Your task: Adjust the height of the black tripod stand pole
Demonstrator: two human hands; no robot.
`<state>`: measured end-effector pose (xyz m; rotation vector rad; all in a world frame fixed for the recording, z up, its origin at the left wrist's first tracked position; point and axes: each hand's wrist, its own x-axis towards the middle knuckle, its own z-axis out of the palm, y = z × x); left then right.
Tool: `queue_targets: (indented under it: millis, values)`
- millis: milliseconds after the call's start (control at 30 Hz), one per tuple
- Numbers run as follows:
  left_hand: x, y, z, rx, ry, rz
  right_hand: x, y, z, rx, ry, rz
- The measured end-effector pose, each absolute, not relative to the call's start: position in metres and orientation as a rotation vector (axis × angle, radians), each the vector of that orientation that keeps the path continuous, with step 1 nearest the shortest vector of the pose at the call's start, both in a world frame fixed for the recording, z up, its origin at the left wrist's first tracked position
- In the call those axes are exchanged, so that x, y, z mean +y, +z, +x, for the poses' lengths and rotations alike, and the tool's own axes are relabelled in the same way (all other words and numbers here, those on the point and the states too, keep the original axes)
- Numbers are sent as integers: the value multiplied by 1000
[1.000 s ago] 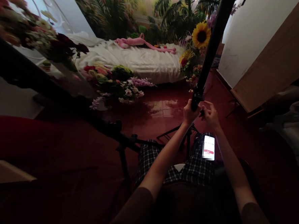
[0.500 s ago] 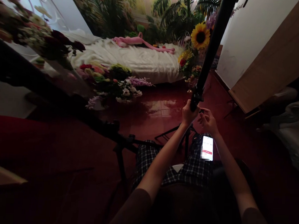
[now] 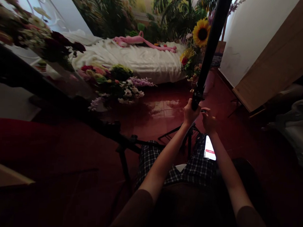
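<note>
A tall black light stand (image 3: pixel 211 48) rises in front of me, its spread legs (image 3: pixel 171 133) on the floor between my knees. My left hand (image 3: pixel 190 112) is wrapped around the stand's column, just below a dark collar (image 3: pixel 198 94). At the column's right side, the fingertips of my right hand (image 3: pixel 209 121) pinch a small dark knob (image 3: pixel 203 111). The knob is partly covered by those fingers. A lit phone (image 3: pixel 210 148) lies on my right thigh, its edge overlapped by my right forearm.
Another black stand (image 3: pixel 77 105) slants across the left side. Ahead is a bed with a white cover (image 3: pixel 134 62) and a pink plush toy (image 3: pixel 135 40). Flowers (image 3: pixel 117 80) and a sunflower (image 3: pixel 201 32) stand around it. A wooden board (image 3: pixel 275 56) leans at right.
My right hand has turned about the knob, its back now more toward me, and its forearm has shifted left over the phone's edge. The stand's upper part leans slightly further left.
</note>
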<state>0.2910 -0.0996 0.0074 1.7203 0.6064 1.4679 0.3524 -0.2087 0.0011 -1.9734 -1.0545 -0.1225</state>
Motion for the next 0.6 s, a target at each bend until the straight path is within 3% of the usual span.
queue_targets:
  millis: [600]
  values:
    - [-106, 15, 273, 535, 1245, 1712, -196, 20, 347, -761, 176, -1834]
